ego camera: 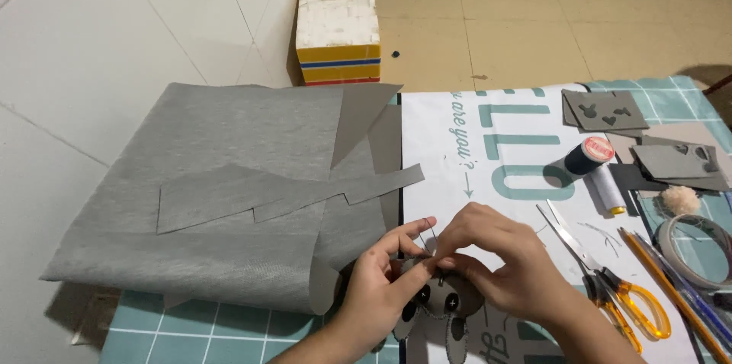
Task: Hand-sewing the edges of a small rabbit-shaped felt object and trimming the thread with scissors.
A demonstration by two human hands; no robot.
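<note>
My left hand (385, 272) and my right hand (492, 257) meet over a small grey felt animal face (438, 304) with black button eyes and dark patches. The left hand cups the felt piece from the left, thumb and fingers on its top edge. My right hand pinches at the same top edge; a thin needle or thread seems to rise between the fingertips, too fine to tell which. The felt piece lies on a white printed sheet (503, 143) over a teal checked mat (191, 333).
A large sheet of grey felt (213, 181) with cut strips covers the left. Orange-handled scissors (610, 280), a black thread spool (587, 157), a grey spool (608, 189), pencils (671, 295), a tape roll (698, 246), felt scraps (606, 112) and a pompom (680, 200) lie right. A foam box (338, 28) stands behind.
</note>
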